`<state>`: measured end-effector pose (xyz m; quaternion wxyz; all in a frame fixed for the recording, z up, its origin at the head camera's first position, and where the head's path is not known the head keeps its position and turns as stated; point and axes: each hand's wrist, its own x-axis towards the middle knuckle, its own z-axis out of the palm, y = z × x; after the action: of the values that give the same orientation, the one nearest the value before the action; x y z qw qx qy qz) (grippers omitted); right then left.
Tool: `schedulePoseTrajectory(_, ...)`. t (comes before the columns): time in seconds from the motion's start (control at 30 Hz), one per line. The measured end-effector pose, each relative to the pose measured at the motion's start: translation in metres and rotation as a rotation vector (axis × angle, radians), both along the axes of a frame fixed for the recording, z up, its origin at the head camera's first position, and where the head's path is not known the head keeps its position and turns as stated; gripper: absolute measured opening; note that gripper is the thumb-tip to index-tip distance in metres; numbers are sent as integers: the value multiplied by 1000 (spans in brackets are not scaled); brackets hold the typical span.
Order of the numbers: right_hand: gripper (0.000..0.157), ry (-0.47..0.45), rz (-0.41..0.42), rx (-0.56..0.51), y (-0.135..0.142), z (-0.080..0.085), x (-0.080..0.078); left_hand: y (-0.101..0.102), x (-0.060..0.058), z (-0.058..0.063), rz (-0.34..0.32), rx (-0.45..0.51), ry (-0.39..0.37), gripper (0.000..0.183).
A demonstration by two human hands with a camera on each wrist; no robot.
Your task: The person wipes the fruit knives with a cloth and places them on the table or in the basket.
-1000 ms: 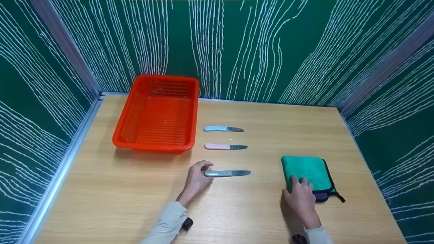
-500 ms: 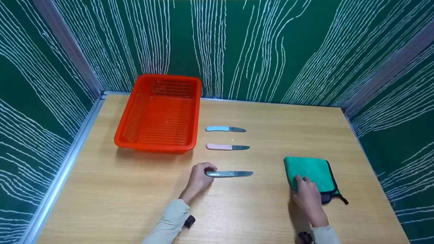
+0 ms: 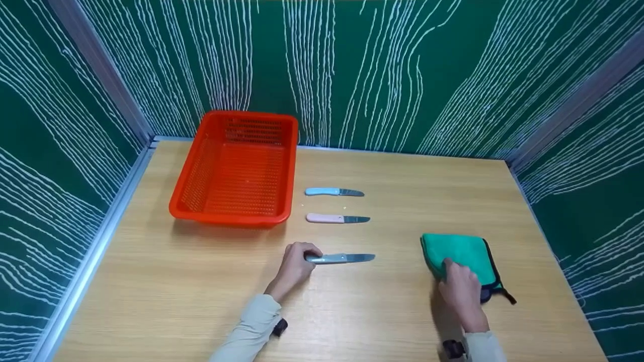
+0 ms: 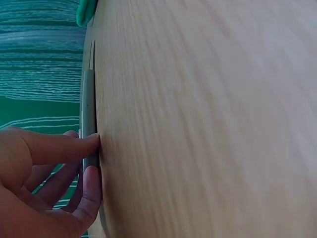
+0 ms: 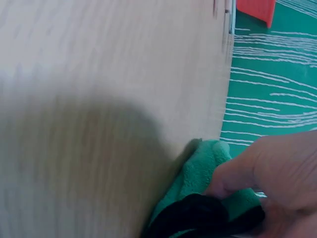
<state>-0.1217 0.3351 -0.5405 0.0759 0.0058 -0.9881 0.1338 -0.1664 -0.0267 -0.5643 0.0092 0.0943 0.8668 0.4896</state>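
Note:
My left hand (image 3: 295, 265) pinches the handle end of a knife with a grey-green handle (image 3: 332, 258), whose blade points right. In the left wrist view, thumb and fingertips close on that handle (image 4: 89, 106) right at the tabletop. My right hand (image 3: 463, 294) grips the near left part of a folded green cloth (image 3: 460, 251) with dark edging and a small loop. The right wrist view shows the thumb pressed into the cloth (image 5: 198, 171); the other fingers are mostly hidden. Farther back lie a pink-handled knife (image 3: 327, 218) and a blue-handled knife (image 3: 324, 191), roughly parallel.
A red perforated plastic basket (image 3: 229, 219) stands at the back left of the wooden table (image 3: 352, 311). Green panels with white wavy lines (image 3: 312, 75) rise along the back and both sides. Tiny specks lie between the two farther knives.
My right hand has shifted slightly right and its fingers have closed on the green cloth. My left fingers have drawn tighter on the knife handle. The knives and basket stay put.

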Motion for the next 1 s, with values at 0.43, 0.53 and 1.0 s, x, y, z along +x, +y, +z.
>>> schedulePoseTrajectory(0.43, 39, -43, 13, -24, 6, 3, 4, 1, 1, 3, -46, -61, 0, 34)
schedulePoseTrajectory(0.53, 39, -49, -11, -26, 4, 1, 5, 0, 0, 4, -47, -55, -25, 36)
schedulePoseTrajectory(1.0, 15, 56, -43, 39, -3, -8, 1, -3, -3, 8, 15, 68, -89, 30)
